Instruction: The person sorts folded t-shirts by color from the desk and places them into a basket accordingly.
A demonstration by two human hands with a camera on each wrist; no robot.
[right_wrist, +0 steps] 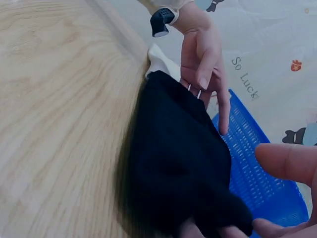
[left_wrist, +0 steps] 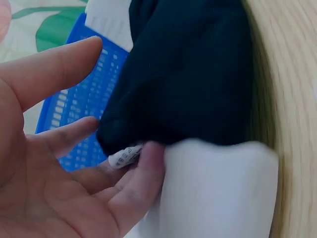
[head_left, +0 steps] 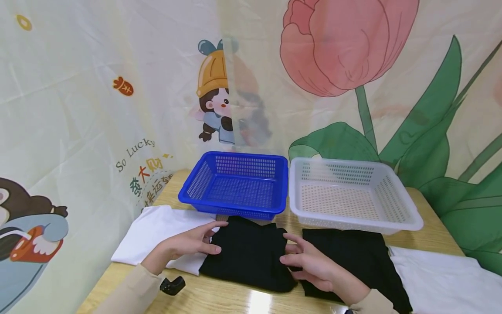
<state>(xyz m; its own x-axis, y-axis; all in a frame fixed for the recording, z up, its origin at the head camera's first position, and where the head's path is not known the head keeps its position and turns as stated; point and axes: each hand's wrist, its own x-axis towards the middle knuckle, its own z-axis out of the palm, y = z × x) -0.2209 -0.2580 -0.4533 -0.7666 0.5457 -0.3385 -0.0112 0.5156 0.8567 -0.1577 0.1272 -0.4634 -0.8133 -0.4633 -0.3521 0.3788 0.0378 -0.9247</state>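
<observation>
The table (head_left: 243, 301) carries everything here, so places are given from the blue basket (head_left: 235, 185) at its far edge. Just right of that basket, touching or nearly so, stands a white basket (head_left: 353, 196); neither holds anything, so no sorting of cloths into baskets has been done as far as can be seen. In front of the blue basket and to its left lies a white cloth (head_left: 157, 231), and well to the right, at the near edge, another white sheet (head_left: 443, 279). A second black cloth (head_left: 349, 257) lies flat in front of the white basket. The folded black cloth (head_left: 247, 253) sits directly in front of the blue basket, partly over the white cloth, and both hands are on it. The left hand (head_left: 188, 244) pinches its left edge, fingers curled at the corner where a small label (left_wrist: 124, 156) shows. The right hand (head_left: 313, 266) holds its right edge with thumb under and fingers loosely bent over. Judging from this, the cloth is folded and gripped but not yet lifted off the table; every cloth remains outside the baskets.
</observation>
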